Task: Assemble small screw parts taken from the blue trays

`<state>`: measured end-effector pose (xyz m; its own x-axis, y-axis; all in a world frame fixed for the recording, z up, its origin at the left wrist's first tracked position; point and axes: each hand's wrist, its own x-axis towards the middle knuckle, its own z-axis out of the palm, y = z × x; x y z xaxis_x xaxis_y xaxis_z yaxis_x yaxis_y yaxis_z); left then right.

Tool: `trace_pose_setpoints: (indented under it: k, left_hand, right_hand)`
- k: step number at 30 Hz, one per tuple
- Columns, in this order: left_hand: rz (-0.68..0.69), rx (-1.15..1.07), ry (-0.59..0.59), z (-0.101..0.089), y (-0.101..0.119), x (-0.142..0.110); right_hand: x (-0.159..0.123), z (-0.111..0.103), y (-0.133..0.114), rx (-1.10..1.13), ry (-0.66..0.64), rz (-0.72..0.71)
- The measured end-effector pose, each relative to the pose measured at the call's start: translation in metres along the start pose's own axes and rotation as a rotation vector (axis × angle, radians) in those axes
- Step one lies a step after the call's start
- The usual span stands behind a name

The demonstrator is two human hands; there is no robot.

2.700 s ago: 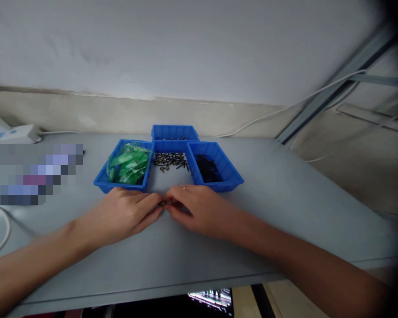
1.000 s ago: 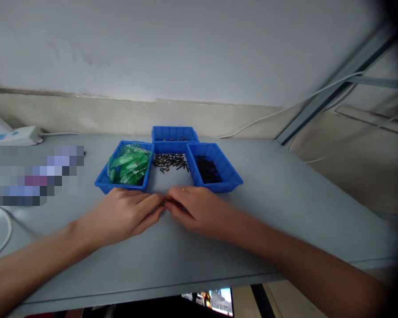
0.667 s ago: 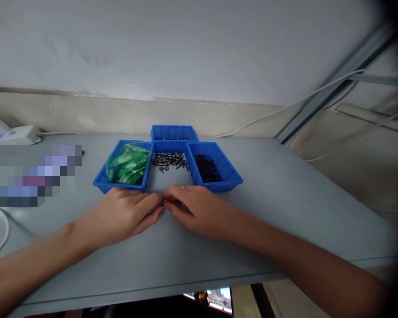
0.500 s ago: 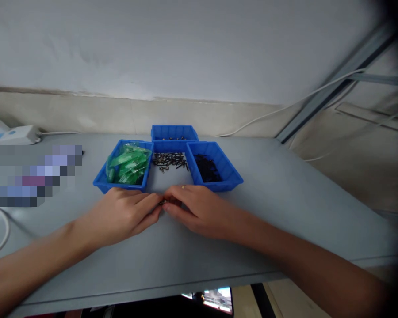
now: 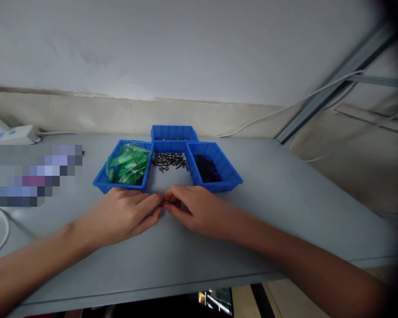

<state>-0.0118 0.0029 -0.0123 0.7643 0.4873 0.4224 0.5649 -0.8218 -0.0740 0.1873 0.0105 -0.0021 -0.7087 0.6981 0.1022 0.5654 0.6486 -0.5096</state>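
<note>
My left hand and my right hand meet fingertip to fingertip just in front of the blue bins. Pinched between them is a small metal piece, mostly covered by the fingers; it resembles a screw, but its exact kind is too small to make out. Beyond the hands lies a loose pile of dark screw-like parts on the table. Left of the pile, a blue bin holds green plastic packets. To its right, another blue bin contains black pieces.
A third blue bin with small brassy parts stands behind the pile. A white power strip and a blurred-out object are at the left. A metal post rises at the right. The table's front edge runs below my arms.
Both hands keep their pinch on the small piece, with only a slight shift of the right fingers. The bright picture on the screen below the table edge differs.
</note>
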Motion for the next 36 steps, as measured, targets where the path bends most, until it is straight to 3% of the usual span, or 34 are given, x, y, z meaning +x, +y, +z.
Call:
trace_pose_setpoints:
  k: [11, 22, 36]
  left_hand:
    - [0.009, 0.006, -0.003, -0.0012, 0.0007, 0.001]
    - [0.007, -0.01, -0.026, -0.0013, 0.0005, 0.0]
    - [0.026, -0.043, 0.045, 0.0001, -0.0001, -0.0013]
  right_hand:
    - [0.002, -0.0001, 0.0016, 0.022, -0.02, -0.059]
    - [0.0012, -0.0004, -0.0017, 0.126, 0.012, 0.041]
    - [0.0005, -0.0024, 0.0012, 0.09, -0.063, -0.013]
